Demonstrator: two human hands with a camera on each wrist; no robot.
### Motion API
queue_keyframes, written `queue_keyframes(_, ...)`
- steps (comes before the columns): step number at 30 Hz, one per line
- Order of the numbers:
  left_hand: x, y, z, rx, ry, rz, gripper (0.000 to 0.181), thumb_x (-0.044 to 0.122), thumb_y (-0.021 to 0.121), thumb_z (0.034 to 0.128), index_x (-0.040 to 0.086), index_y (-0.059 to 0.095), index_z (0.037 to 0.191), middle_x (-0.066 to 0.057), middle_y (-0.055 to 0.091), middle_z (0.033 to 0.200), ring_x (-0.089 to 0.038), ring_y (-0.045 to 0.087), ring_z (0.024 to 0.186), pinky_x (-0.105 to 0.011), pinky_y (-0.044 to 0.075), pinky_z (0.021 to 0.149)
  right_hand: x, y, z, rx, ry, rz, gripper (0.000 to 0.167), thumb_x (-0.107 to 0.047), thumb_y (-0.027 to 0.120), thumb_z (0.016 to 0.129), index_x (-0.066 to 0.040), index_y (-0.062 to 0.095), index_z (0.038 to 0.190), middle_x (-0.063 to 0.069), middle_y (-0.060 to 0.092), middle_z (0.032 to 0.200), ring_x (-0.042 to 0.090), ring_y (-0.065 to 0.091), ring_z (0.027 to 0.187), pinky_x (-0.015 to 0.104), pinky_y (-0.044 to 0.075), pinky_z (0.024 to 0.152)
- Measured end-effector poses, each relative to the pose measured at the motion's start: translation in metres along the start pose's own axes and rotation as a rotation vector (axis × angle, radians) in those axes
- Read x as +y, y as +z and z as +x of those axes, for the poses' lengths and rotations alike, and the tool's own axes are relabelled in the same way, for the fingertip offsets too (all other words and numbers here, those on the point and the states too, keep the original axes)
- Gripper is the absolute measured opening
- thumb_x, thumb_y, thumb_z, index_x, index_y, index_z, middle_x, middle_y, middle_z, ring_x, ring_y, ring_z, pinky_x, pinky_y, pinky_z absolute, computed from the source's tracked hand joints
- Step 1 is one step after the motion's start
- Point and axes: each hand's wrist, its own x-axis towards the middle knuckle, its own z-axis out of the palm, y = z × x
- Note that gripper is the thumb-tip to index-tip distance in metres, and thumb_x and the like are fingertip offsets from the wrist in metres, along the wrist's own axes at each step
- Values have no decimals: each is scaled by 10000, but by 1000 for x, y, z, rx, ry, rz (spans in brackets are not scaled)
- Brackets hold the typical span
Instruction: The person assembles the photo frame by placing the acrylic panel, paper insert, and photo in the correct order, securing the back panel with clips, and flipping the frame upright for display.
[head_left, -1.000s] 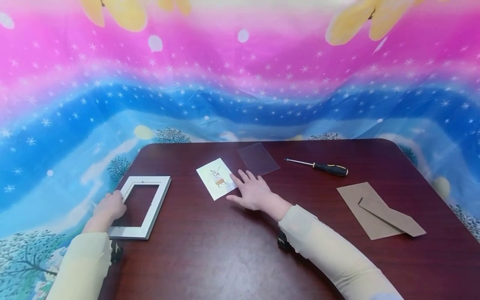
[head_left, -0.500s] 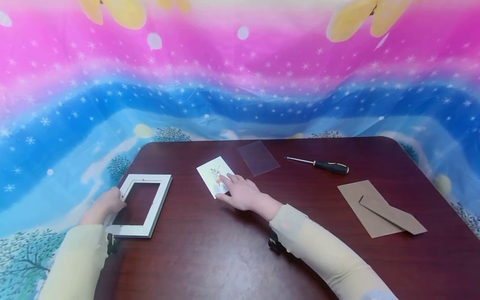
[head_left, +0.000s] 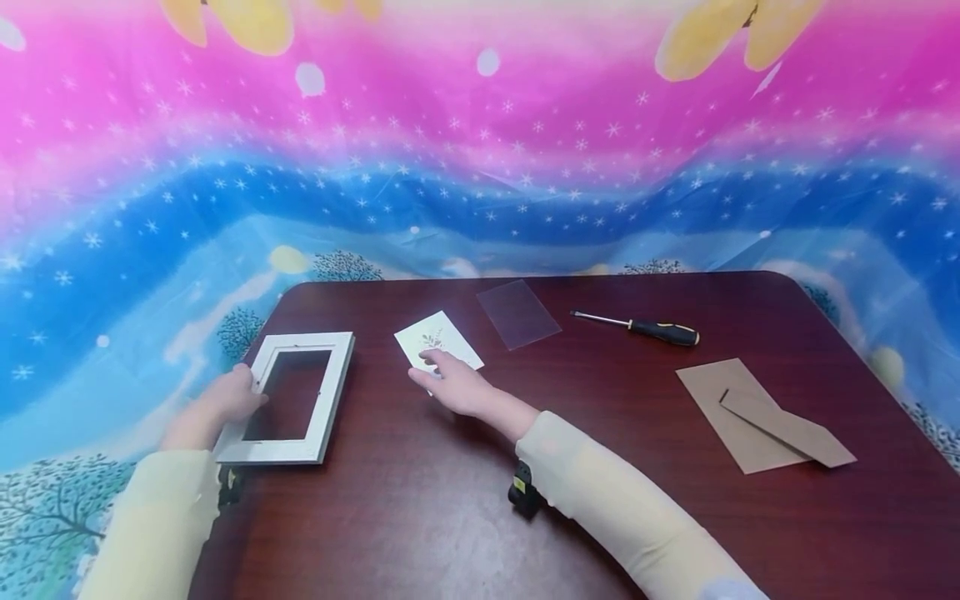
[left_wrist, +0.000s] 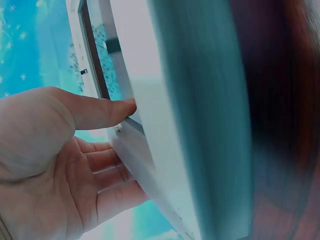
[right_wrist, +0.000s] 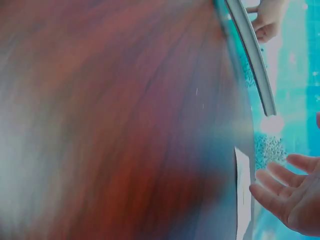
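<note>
A white rectangular frame [head_left: 317, 400] is at the table's left, gripped along its left side by my left hand [head_left: 228, 397]. The left wrist view shows that hand [left_wrist: 65, 150] with its thumb over the inner edge of the frame [left_wrist: 165, 120] and fingers behind it. My right hand [head_left: 457, 386] hovers over the near part of a white card [head_left: 442, 333] printed with a plant, fingers spread loosely. In the right wrist view the right hand [right_wrist: 295, 195] holds nothing, beside the card [right_wrist: 243, 195].
Right of the card lies a clear sheet [head_left: 519, 315]. A screwdriver [head_left: 663, 333] with a black handle is farther right. A brown backing board [head_left: 727, 408] with a stand piece [head_left: 795, 433] lies at the table's right. Patterned cloth [head_left: 480, 183] hangs behind the table [head_left: 600, 400].
My right hand has moved left across the card. The frame, in my left hand, has shifted right and slightly away from the near edge.
</note>
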Motion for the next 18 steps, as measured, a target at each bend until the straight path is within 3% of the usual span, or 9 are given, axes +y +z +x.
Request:
queue_keyframes(5, 14, 0, -2, 13, 34, -25, 306, 72, 594, 904, -145, 380, 926, -209, 489, 772, -395, 540, 772, -532, 442, 721, -10, 11, 3, 4, 21, 188, 531, -360, 494, 1013, -9, 448, 1409, 156, 551, 1341, 268, 557, 1195, 380, 419, 988)
queue_keyframes(12, 30, 3, -4, 17, 45, -40, 300, 80, 601, 920, -107, 368, 943, -168, 475, 751, -338, 521, 729, -481, 437, 679, -23, 25, 8, -50, 114, 547, 591, -314, 503, 1017, 44, 341, 1459, 235, 511, 1362, 345, 607, 1112, 452, 502, 879)
queue_keyframes(18, 45, 5, -8, 32, 45, -42, 314, 83, 612, 917, -116, 376, 977, -191, 499, 780, -337, 536, 738, -483, 462, 674, -28, 32, 11, -91, 132, 664, 617, -297, 473, 1035, 78, 262, 1477, 254, 554, 1306, 367, 623, 1080, 450, 494, 899)
